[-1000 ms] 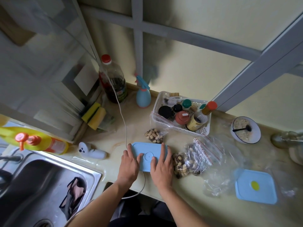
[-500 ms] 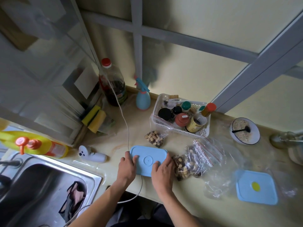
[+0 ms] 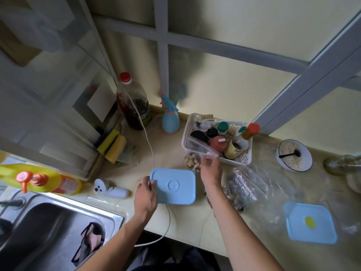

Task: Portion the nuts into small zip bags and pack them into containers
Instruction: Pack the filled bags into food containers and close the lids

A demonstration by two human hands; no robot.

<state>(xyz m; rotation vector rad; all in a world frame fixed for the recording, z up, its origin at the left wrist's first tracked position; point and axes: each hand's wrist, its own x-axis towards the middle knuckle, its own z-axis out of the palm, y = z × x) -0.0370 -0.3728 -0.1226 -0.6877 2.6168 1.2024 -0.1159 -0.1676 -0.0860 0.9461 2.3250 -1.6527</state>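
1. The worktop [image 3: 195,227] is running from the sink [image 3: 48,227] at its left end to its right end, where a blue container with a yellow dot [image 3: 310,224] is lying near the front edge.
2. A dark bottle with a red cap [image 3: 134,108] is standing in the back left corner; a yellow dish-soap bottle [image 3: 43,180] is lying beside the sink.
3. A white basket [image 3: 245,158] of jars is sitting against the back edge; a blue spray bottle [image 3: 170,121] is standing just left of it; a white bowl [image 3: 294,155] with a black spoon is sitting to its right.
4. The blue container [image 3: 173,186], lid on, is lying near the front edge at the worktop's middle.
5. A heap of clear zip bags [image 3: 248,184] is lying just right of that container; some are showing nuts inside.
6. The left hand [image 3: 146,194] is gripping the blue container's left edge, its fingers [image 3: 151,181] curling over the lid rim.
7. The right hand [image 3: 211,169] is reaching toward the back edge, pinching the clear top of a small bag of nuts [image 3: 192,161] lying between the basket and the blue container; its fingers [image 3: 207,160] are pressed together on the plastic.
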